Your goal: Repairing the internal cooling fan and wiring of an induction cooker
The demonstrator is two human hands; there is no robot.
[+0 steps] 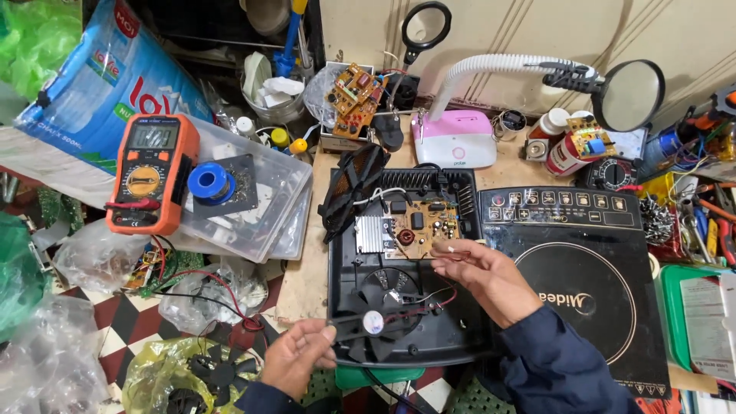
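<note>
Holding fan wires [429,303] between hands, left hand [295,356], right hand [483,276]

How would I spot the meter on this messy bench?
Start at the open black cooker base in the middle, then look far left. On the clear plastic boxes lies the multimeter: the only orange-cased thing there, with a grey screen and round dial.
</note>
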